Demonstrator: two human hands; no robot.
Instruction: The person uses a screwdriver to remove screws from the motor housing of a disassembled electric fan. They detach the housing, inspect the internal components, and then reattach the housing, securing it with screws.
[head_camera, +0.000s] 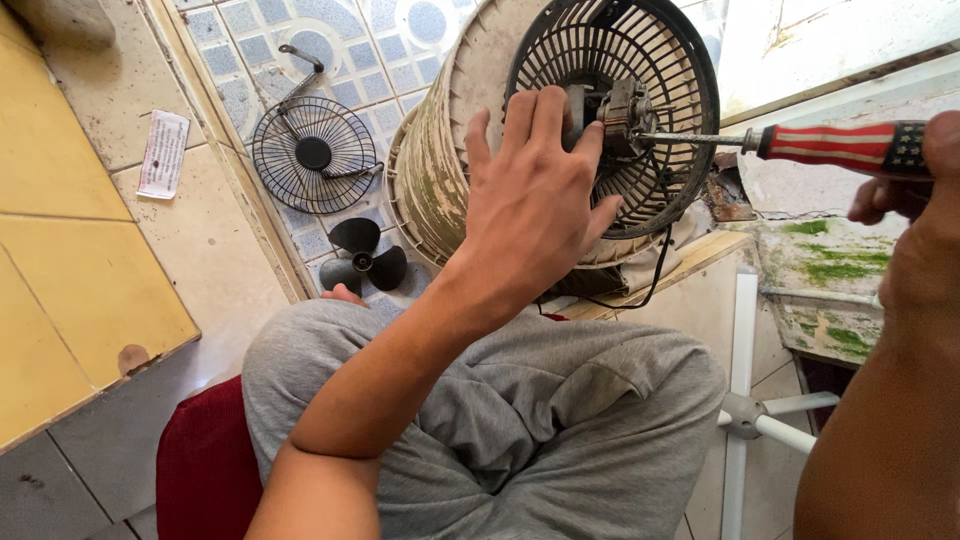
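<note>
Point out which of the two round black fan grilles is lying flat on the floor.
The smaller wire grille on the blue patterned tiles, just above the loose fan blade. The other, a plastic grille, stands upright on the fan body with the left hand against it.

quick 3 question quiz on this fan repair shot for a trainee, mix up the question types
1. True or false: the right hand holds a screwdriver whose tip meets the fan motor.
2. Multiple choice: where does the loose fan blade lie? A) on the person's lap B) on the tiled floor, below the detached wire grille C) inside the rear guard
3. Fill in: the left hand steadies the ____ at the centre of the black guard.

Key: 1 true; 2 B; 3 motor
</note>
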